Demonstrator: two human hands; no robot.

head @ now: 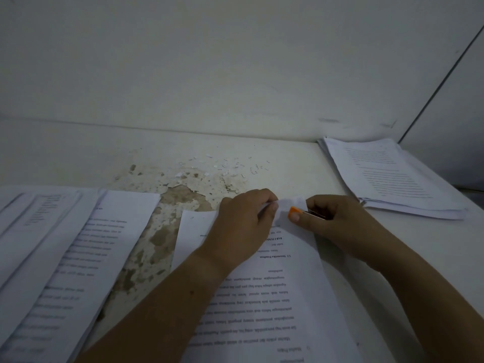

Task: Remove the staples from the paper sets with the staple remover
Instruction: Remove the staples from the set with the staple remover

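Dim white tabletop [301, 166], paint flaked to a brown patch left of centre.

Nearest: the set [262, 297] being worked lies flat in front of the person, print facing away, its far right corner raised between the two hands.

Left hand [243, 221]: fingers [271, 206] curled, pinching that corner. Judged purpose: hold the sheets taut and lifted so the tool can get under the staple.

Right hand [335, 224]: fingers closed round the remover [309, 212], thumb along it. Orange tip meets the lifted corner and a dark body runs back into the palm. Staple itself too small to see, and whether the tip is under it cannot be told.

Left: a pile [78, 244] of fanned sheets, overlapping loosely. Whether stapled cannot be told.

Farther: paper scraps [225, 165] and what look like bent staples [258, 170], apparently pushed clear of the work.

Far right: second stack [392, 179], squared roughly, at the tabletop's back corner.

Behind: bare wall [235, 61].
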